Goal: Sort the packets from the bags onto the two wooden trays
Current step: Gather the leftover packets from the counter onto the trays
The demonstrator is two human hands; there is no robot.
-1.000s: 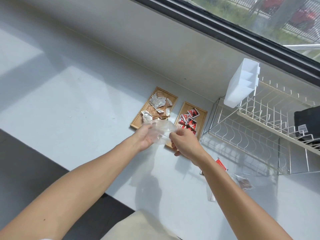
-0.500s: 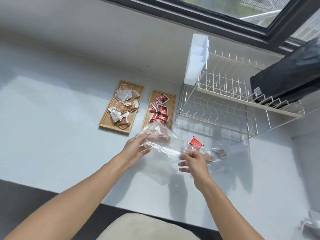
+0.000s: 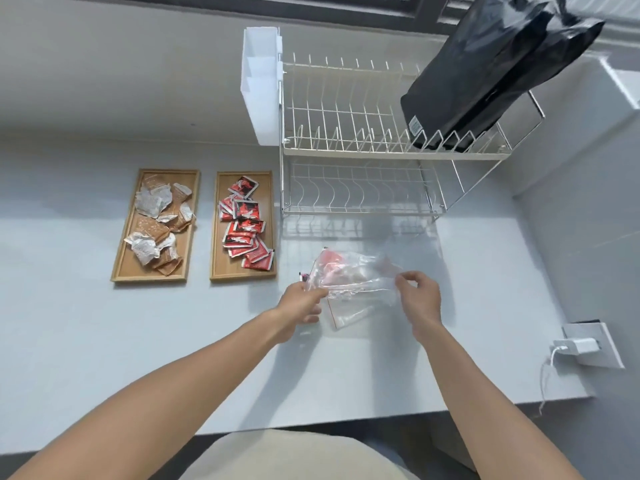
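Two wooden trays lie side by side on the white counter. The left tray (image 3: 121, 258) holds several brown and silver packets (image 3: 157, 221). The right tray (image 3: 215, 251) holds several red packets (image 3: 246, 225). Right of the trays, a clear plastic bag (image 3: 353, 275) with reddish packets blurred inside is held just above the counter. My left hand (image 3: 303, 301) pinches its left edge and my right hand (image 3: 419, 297) pinches its right edge. A second clear bag (image 3: 346, 315) lies flat beneath it.
A white wire dish rack (image 3: 363, 150) stands behind the bags, with a white cutlery holder (image 3: 259, 84) on its left side and a black pouch (image 3: 485, 74) on its top shelf. A wall socket with a white charger (image 3: 578, 346) is at the right.
The view swung right and down. Both hands carried the clear bag from in front of the trays to the counter in front of the dish rack, over the other bag.
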